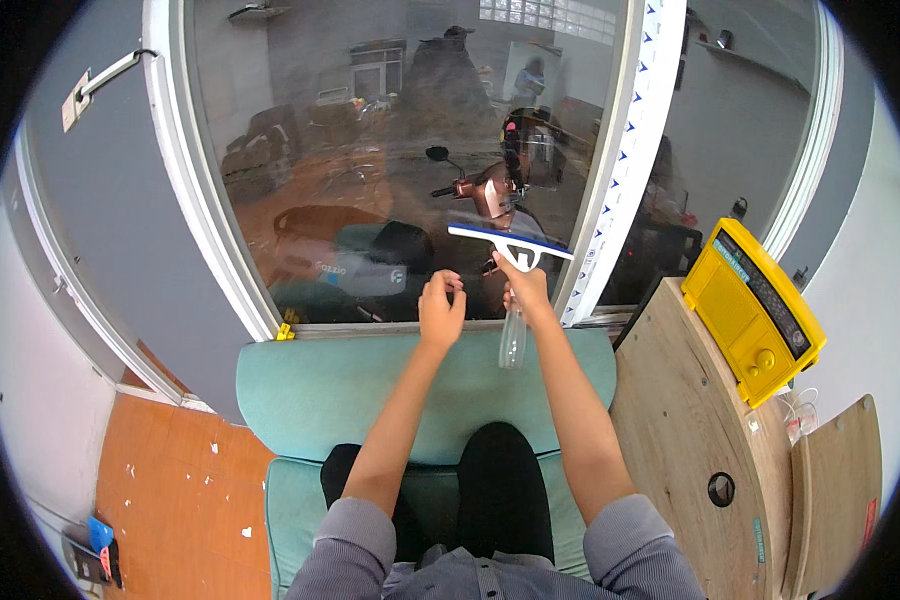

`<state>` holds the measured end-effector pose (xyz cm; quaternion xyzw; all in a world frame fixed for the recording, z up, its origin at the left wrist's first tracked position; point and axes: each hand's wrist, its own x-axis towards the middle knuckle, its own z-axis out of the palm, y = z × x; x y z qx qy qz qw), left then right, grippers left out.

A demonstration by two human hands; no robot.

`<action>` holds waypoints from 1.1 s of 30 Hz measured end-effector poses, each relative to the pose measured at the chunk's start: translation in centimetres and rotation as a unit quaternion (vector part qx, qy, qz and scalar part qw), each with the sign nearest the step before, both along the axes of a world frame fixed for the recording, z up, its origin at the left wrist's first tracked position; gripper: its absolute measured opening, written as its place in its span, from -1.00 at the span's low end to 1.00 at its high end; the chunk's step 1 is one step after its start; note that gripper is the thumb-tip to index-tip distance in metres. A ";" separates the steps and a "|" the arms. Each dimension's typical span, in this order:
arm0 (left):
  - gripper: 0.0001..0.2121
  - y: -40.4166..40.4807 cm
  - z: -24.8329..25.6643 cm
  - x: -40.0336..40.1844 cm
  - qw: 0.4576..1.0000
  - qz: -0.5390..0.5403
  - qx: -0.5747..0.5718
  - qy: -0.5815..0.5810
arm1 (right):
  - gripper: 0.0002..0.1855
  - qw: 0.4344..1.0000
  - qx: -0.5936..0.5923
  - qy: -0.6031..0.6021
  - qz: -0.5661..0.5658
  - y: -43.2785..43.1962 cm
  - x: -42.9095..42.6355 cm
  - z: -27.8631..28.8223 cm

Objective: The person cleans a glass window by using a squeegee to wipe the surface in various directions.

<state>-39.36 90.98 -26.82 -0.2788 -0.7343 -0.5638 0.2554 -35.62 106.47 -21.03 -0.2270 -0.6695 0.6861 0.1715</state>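
My right hand [526, 291] grips a white spray squeegee [511, 241] with a blue blade edge and a clear bottle [512, 341] as its handle. The blade is uppermost, in front of a large window pane [330, 157]; whether it touches the glass I cannot tell. My left hand [442, 307] is raised to the left of the squeegee, its fingers curled loosely and holding nothing. Hazy marks and reflections show on the glass, and a brown scooter [495, 191] is seen in it or through it.
I kneel on a green sofa [330, 390] whose backrest meets the window frame [210, 172]. At the right a wooden table [675, 390] bears a yellow case-like object [750, 315]. A grey door [94, 187] stands left, above an orange floor [172, 480] with white scraps.
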 end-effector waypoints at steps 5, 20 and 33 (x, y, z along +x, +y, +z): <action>-0.67 -1.5 -1.2 1.3 0.947 -0.202 0.085 -0.233 | -0.64 0.990 -0.059 0.119 0.039 -6.5 -0.5 0.9; -0.45 -20.2 -0.2 2.2 0.881 -0.171 0.238 -0.372 | -0.28 0.923 -0.213 0.079 0.309 -26.8 -4.3 1.6; -0.44 -29.8 -2.9 7.9 0.853 0.065 0.211 -0.473 | -0.34 0.948 -0.198 0.093 0.230 -38.2 -1.3 -1.9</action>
